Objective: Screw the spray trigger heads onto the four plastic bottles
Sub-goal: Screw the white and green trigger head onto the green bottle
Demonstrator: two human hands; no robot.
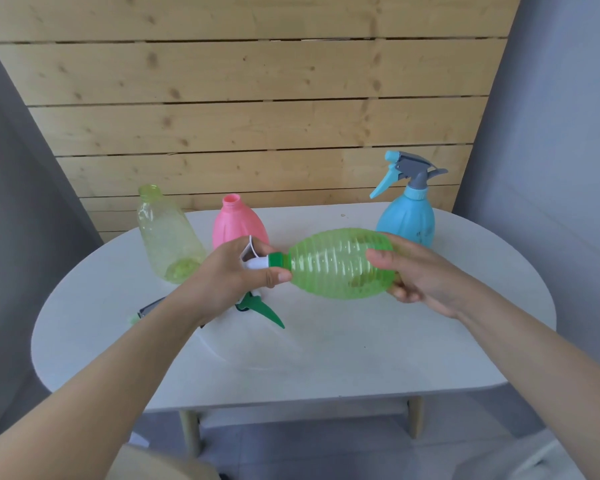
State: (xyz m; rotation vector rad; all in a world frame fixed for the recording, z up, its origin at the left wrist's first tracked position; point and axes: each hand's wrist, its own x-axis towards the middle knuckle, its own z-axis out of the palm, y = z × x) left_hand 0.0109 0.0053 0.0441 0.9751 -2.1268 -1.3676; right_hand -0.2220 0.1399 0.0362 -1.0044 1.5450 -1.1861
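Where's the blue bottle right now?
In the head view, the blue plastic spray bottle stands upright at the white table's far right, trigger head fitted, just behind the right hand.

Ribbed translucent green plastic bottle [340, 268] between the hands; beyond them, pink plastic bottle [238, 225], pale yellow-green clear bottle [165, 233], blue ridged bottle [407, 220] with grey-and-blue trigger.

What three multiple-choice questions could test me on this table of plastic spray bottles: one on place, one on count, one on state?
1. Where does the opaque blue plastic bottle stand?
A. far right
B. far left
C. on the floor

2. How many bottles stand open-necked?
A. none
B. two
C. four

3. How is the ribbed translucent green bottle held?
A. upright
B. upside down
C. sideways

Answers: 1 A, it stands at the white table's far right; 2 B, the clear yellow bottle and pink bottle lack heads; 3 C, left hand at its green collar, right hand at its base.
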